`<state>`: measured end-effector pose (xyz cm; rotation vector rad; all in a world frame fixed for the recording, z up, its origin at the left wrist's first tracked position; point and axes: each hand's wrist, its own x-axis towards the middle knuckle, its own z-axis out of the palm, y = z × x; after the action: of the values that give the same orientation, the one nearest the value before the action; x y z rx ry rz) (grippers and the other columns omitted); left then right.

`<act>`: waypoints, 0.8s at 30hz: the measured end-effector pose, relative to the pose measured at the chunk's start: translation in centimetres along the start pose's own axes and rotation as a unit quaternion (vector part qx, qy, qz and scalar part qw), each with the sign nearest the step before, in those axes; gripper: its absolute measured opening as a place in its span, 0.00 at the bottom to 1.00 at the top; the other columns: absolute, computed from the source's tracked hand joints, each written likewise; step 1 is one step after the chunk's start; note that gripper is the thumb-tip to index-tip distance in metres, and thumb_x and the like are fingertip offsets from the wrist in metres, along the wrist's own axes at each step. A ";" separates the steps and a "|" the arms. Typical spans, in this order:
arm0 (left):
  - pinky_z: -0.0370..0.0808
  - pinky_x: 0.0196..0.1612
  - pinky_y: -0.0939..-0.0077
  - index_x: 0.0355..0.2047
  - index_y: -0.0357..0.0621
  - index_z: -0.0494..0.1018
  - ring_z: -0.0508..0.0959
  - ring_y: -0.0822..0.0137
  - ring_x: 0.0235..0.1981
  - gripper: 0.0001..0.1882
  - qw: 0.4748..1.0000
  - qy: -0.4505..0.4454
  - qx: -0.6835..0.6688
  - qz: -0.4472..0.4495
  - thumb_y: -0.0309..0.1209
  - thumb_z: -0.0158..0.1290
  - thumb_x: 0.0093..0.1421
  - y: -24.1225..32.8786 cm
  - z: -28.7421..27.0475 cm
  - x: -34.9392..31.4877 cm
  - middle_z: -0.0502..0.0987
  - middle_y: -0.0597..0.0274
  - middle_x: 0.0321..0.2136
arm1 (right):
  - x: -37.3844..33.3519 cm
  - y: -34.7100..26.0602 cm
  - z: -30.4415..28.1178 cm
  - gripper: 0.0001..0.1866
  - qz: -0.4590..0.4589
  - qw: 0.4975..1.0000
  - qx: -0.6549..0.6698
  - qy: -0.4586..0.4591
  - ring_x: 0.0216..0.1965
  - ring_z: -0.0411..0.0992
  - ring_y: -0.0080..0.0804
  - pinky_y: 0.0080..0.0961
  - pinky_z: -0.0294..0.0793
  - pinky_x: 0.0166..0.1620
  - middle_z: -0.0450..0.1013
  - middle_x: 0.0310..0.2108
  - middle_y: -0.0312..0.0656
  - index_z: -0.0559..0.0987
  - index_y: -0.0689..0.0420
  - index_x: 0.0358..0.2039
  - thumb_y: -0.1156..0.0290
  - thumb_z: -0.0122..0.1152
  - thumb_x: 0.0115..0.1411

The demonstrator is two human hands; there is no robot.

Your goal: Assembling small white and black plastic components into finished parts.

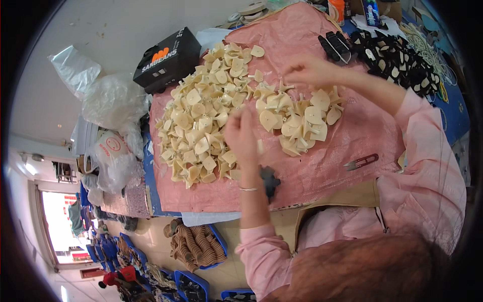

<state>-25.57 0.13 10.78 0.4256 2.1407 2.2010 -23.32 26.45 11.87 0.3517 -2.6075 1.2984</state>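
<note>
Big heap of cream pieces (201, 126) on the pink sheet (352, 146), left of centre. Left hand (241, 138) at the heap's right edge, fingers curled; whether anything is pinched, cannot tell. Smaller pile (299, 121) just right of it. Right hand (309, 70) above that pile, fingertips drawn together, contents not discernible. Probably light, thin, fairly stiff and smooth: best taken by an edge, one at a time. Snips (361, 162) lying apart, further right.

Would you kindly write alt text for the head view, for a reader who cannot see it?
Two hands, left hand and right hand, reach into a pile of cream pieces on a pink sheet. Snips lie to the right, a black box behind.
</note>
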 end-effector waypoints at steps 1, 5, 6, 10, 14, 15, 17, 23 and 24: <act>0.71 0.39 0.77 0.34 0.34 0.73 0.76 0.68 0.33 0.11 0.998 -0.023 0.058 0.016 0.31 0.51 0.59 0.9 -0.3 2.5 0.77 0.55 0.34 | 1.7 -0.7 -1.1 0.12 0.001 0.999 -0.039 -0.011 0.35 0.71 0.23 0.23 0.70 0.42 0.74 0.31 0.36 0.78 0.59 0.38 0.65 0.58 0.57; 0.68 0.47 0.63 0.39 0.39 0.73 0.72 0.52 0.43 0.17 0.882 -0.016 0.385 0.271 0.36 0.56 0.51 4.3 0.1 15.3 0.72 0.46 0.39 | 8.9 1.0 -2.7 0.19 0.057 0.998 -0.009 -0.028 0.36 0.72 0.28 0.25 0.70 0.40 0.75 0.32 0.39 0.78 0.58 0.37 0.55 0.56 0.56; 0.68 0.48 0.63 0.40 0.40 0.73 0.72 0.51 0.43 0.19 0.866 0.014 0.423 0.266 0.37 0.55 0.51 4.7 0.5 18.5 0.72 0.45 0.39 | 11.6 3.2 -2.5 0.20 0.035 0.999 -0.029 -0.029 0.35 0.71 0.28 0.25 0.70 0.41 0.74 0.31 0.38 0.78 0.59 0.36 0.54 0.56 0.55; 0.68 0.49 0.61 0.42 0.37 0.72 0.72 0.47 0.44 0.26 0.847 0.114 0.491 0.168 0.45 0.53 0.48 0.5 0.9 28.4 0.72 0.42 0.41 | 19.1 5.8 0.3 0.21 0.151 0.988 0.019 -0.027 0.32 0.70 0.25 0.25 0.70 0.38 0.73 0.28 0.36 0.78 0.58 0.34 0.51 0.56 0.53; 0.68 0.51 0.61 0.46 0.28 0.69 0.72 0.44 0.46 0.37 0.820 0.128 0.541 0.135 0.51 0.53 0.46 -6.8 1.0 33.8 0.72 0.35 0.43 | 21.3 8.1 2.0 0.26 0.150 0.987 0.048 -0.015 0.40 0.70 0.27 0.25 0.69 0.43 0.74 0.40 0.39 0.77 0.56 0.45 0.48 0.53 0.56; 0.68 0.51 0.61 0.46 0.28 0.69 0.72 0.44 0.46 0.37 0.823 0.121 0.538 0.135 0.51 0.53 0.46 -8.2 1.3 34.4 0.72 0.35 0.43 | 22.8 9.9 2.8 0.26 0.156 0.987 0.046 -0.012 0.40 0.70 0.27 0.25 0.69 0.43 0.74 0.40 0.39 0.77 0.56 0.45 0.48 0.53 0.56; 0.68 0.50 0.61 0.45 0.28 0.70 0.72 0.43 0.47 0.37 0.841 0.141 0.518 0.064 0.52 0.53 0.46 -10.5 1.4 34.9 0.73 0.38 0.43 | 25.1 13.5 4.6 0.21 0.054 0.994 0.062 0.070 0.34 0.70 0.25 0.24 0.71 0.38 0.74 0.33 0.35 0.78 0.55 0.35 0.50 0.57 0.52; 0.69 0.44 0.67 0.37 0.31 0.72 0.76 0.54 0.37 0.34 0.869 0.018 0.491 0.057 0.54 0.55 0.44 -10.4 1.0 34.6 0.76 0.45 0.32 | 26.6 16.6 7.0 0.28 0.120 0.968 0.181 -0.127 0.43 0.69 0.28 0.24 0.68 0.45 0.71 0.44 0.41 0.70 0.56 0.51 0.53 0.58 0.54; 0.69 0.43 0.67 0.35 0.32 0.72 0.76 0.55 0.37 0.33 0.858 0.010 0.510 0.058 0.54 0.55 0.44 -9.8 1.4 33.7 0.76 0.46 0.32 | 24.6 14.7 6.2 0.28 0.118 0.973 0.166 -0.112 0.43 0.69 0.28 0.24 0.69 0.45 0.71 0.43 0.40 0.70 0.57 0.50 0.57 0.60 0.51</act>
<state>-59.18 9.33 6.71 0.5418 3.1814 0.8727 -51.65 27.14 4.24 0.2557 -2.6725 1.8876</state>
